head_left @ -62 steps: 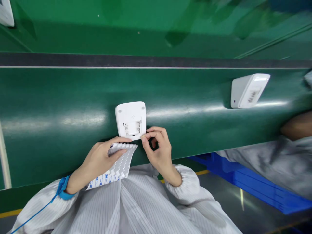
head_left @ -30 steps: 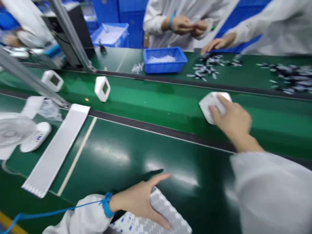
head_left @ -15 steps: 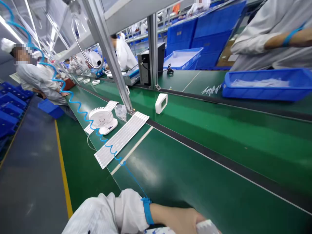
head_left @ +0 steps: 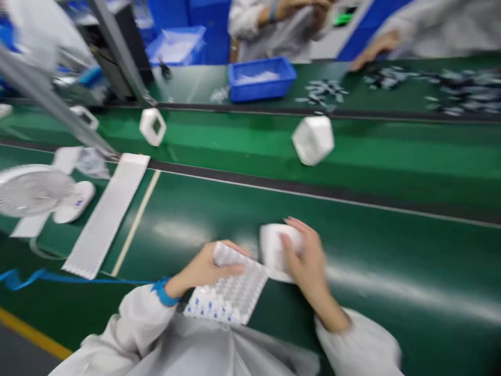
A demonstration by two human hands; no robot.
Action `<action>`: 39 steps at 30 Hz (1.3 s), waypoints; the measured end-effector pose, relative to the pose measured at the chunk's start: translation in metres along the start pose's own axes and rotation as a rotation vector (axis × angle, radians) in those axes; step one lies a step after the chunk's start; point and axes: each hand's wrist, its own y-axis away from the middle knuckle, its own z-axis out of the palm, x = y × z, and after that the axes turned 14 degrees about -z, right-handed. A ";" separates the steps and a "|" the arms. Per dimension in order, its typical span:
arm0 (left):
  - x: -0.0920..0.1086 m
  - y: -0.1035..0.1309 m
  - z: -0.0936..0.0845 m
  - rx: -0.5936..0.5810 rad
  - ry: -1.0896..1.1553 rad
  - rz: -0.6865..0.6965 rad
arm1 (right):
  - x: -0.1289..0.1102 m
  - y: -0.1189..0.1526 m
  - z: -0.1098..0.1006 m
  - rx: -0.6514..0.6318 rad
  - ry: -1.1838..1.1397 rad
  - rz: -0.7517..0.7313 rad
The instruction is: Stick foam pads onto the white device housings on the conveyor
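Observation:
My left hand (head_left: 211,266) grips a white sheet (head_left: 230,292) patterned with rows of small shapes, some marked blue along its lower edge. The thumb lies on top of the sheet. My right hand (head_left: 309,256) is closed around a white plastic housing (head_left: 274,250), which rests on or just above the green bench (head_left: 376,250). The sheet's upper corner comes close to the housing; blur hides whether they touch. A blue wrist strap (head_left: 164,292) circles my left wrist.
On the left are a white fan (head_left: 35,193), a long white sheet (head_left: 109,214) and a plastic bag (head_left: 93,162). White housings (head_left: 313,140) sit on the green belt (head_left: 230,141). Beyond stand a blue bin (head_left: 262,78), scattered small parts (head_left: 323,93) and two co-workers. A metal post (head_left: 58,104) rises at left.
My view has swung right and down. Both my hands now show at the bench, the right one holding a white housing. The fan and long sheet have shifted left in view.

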 end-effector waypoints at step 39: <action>0.022 -0.013 -0.016 0.109 -0.204 -0.123 | -0.068 -0.063 -0.006 -0.318 0.055 0.056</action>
